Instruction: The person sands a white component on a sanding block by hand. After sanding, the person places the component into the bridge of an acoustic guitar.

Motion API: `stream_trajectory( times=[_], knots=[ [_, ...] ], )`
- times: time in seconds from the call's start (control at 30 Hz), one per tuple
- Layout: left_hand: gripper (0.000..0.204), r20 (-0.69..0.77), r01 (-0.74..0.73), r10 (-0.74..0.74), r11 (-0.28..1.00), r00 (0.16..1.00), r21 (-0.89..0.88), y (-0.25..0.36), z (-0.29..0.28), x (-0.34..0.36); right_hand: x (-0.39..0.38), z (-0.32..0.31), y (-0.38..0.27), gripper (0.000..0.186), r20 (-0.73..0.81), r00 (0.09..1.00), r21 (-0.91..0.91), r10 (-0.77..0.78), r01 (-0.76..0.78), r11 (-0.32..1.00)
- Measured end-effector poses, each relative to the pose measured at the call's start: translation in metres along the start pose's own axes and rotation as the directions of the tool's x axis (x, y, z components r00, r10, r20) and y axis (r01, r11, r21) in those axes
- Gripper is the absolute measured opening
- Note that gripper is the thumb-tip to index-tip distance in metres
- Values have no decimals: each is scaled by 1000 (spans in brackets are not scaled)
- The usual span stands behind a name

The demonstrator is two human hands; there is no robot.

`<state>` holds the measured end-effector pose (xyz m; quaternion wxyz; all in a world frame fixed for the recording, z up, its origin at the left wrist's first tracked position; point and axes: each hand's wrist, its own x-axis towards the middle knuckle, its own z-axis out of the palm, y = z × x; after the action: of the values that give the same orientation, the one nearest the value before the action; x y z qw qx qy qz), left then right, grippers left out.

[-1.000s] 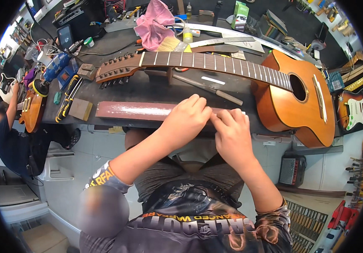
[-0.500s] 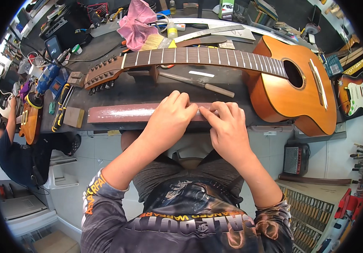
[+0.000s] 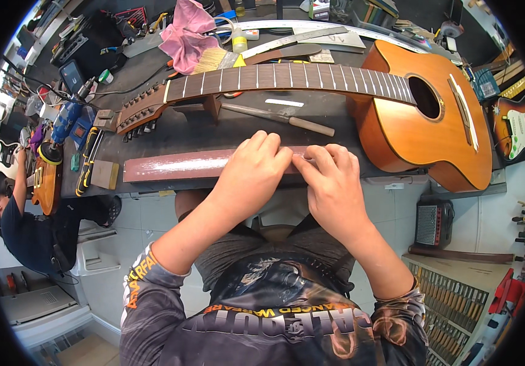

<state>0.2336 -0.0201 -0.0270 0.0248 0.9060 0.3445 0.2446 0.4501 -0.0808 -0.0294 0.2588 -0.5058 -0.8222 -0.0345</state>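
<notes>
A long, flat sanding board (image 3: 174, 167), reddish-brown with a streak of white dust, lies along the bench's near edge. Over its right part my left hand (image 3: 255, 163) is closed, with thumb and fingers pinched together. Close beside it, my right hand (image 3: 334, 183) is closed too, its index finger and thumb pointing at the left hand's fingertips. Whatever small piece they hold against the board is hidden by the fingers. Behind my hands an acoustic guitar (image 3: 390, 137) without strings lies face up, its neck propped on a dark wooden rest (image 3: 212, 108).
A wooden-handled file (image 3: 311, 125) lies between board and guitar neck. To the left are a sanding block (image 3: 105, 175), yellow-black pliers (image 3: 89, 160) and a blue power tool (image 3: 64, 122). Further back are a brush (image 3: 213, 61) and pink cloth (image 3: 186, 39). Another person (image 3: 30, 226) works at far left.
My view has shifted slightly, so the bench things sit a little differently in it. Both hands stay pinched over the right part of the board, nearly in the same place.
</notes>
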Motion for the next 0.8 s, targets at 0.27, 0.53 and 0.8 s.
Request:
stream_trajectory(
  times=[0.27,0.53,0.8],
  knots=[
    [21,-49,45,-42,996,998,73,-12,-19,-26,16,17,-23,41,32,994,-3,-109,109,994],
    [28,-50,199,-193,961,980,193,-109,-105,-129,97,99,-147,26,-43,940,-42,-337,335,941],
    [12,-103,40,-29,993,994,107,-36,-25,-49,34,34,-42,31,-34,986,-27,-162,162,986]
  ],
)
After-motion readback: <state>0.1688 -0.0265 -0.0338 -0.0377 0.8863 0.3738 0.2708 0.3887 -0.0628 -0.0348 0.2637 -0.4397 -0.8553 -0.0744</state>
